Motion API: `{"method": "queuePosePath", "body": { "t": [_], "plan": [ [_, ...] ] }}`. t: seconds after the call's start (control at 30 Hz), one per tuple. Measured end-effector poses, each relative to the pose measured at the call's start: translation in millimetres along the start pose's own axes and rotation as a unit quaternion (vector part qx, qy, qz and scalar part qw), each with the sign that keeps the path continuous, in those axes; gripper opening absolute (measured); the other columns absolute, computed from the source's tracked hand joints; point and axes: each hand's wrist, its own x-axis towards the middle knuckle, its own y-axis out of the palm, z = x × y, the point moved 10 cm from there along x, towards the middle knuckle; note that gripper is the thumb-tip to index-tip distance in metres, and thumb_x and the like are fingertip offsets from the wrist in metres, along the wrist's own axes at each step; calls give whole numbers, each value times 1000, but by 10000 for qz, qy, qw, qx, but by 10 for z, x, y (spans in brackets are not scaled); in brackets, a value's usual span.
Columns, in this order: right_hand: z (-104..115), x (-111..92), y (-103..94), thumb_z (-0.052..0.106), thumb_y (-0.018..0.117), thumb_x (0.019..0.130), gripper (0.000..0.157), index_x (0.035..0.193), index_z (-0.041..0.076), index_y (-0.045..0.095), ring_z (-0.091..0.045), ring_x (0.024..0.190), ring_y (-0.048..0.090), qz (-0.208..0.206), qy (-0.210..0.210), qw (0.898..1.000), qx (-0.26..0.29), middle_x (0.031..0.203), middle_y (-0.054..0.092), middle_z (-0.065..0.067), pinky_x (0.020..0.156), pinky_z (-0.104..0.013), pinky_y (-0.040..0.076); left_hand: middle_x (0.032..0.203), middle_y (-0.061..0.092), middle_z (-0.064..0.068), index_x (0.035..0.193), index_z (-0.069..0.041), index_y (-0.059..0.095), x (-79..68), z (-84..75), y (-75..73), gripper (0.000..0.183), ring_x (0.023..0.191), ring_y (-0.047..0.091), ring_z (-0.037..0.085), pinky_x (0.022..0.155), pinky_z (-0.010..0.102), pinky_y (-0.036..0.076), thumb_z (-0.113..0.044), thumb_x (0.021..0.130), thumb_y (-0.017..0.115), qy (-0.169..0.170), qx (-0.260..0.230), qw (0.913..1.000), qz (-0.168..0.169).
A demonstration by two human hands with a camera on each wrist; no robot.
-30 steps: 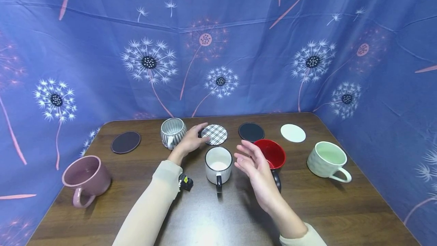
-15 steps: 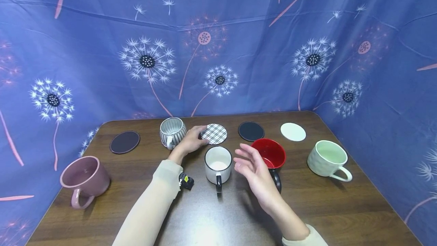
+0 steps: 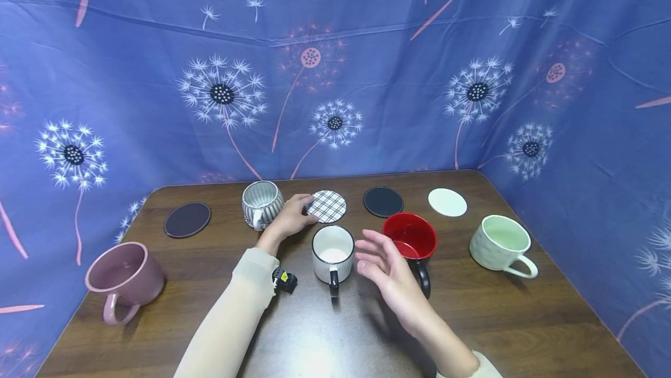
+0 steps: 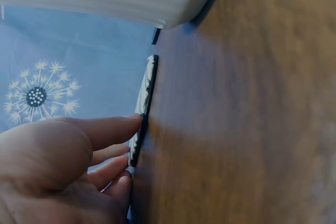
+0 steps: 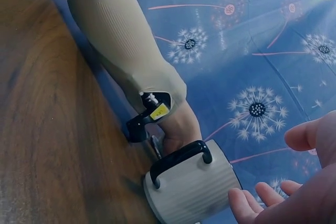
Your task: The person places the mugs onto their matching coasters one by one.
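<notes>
My left hand (image 3: 290, 216) reaches to the round white plaid coaster (image 3: 327, 207), its thumb and fingertips pinching the near left part of the rim. Seen edge-on in the left wrist view, the same coaster (image 4: 144, 108) has the thumb (image 4: 123, 129) against it and the other fingers at its lower end. A white mug with black rim and handle (image 3: 332, 255) stands just in front of the coaster. My right hand (image 3: 390, 276) hovers right of this mug, fingers relaxed and holding nothing, partly overlapping the red mug (image 3: 414, 232) behind it.
A grey ribbed mug (image 3: 262, 200) stands on a coaster left of my left hand. A mauve mug (image 3: 126, 276) is far left, a pale green mug (image 3: 500, 241) right. Two dark coasters (image 3: 187, 219) and a white coaster (image 3: 447, 202) lie along the back, before a blue cloth.
My left fingers have closed in slightly on the plaid coaster's edge. The right hand has lowered a little toward the white mug. The view has shifted slightly; the mugs stay in place.
</notes>
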Motion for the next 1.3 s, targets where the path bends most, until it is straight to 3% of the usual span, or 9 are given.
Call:
{"method": "queuePosePath", "body": {
  "t": [0.27,0.53,1.0,1.3],
  "plan": [
    [-101,-49,53,12,68,100,52,149,7,49,-39,133,60,252,197,9994,-163,145,61,-17,99,-32,58,162,44,24,154,6,49,-14,16,11,67,152,37,43,128,52,26,-14,96,76,41,-1,10000,12],
    [-256,-58,141,17,68,101,45,141,3,53,-37,114,68,659,517,9953,-478,139,62,-18,93,-45,60,160,45,25,154,7,49,-55,48,-24,67,151,39,43,128,52,27,-13,95,76,-7,-24,10000,-33],
    [-476,-59,413,16,64,104,45,142,-4,51,-34,108,73,1441,923,9849,257,133,61,-20,93,-41,62,159,46,26,154,7,48,-20,8,-15,68,151,39,43,128,52,27,-12,95,76,13,-88,10000,2],
    [-528,-40,569,16,59,106,43,138,-12,54,-32,108,73,1722,833,9806,429,132,63,-26,96,-39,61,161,43,26,156,7,45,-11,10,-14,70,153,37,42,128,51,26,-12,96,76,-4,-120,9999,81]
  ]
}}
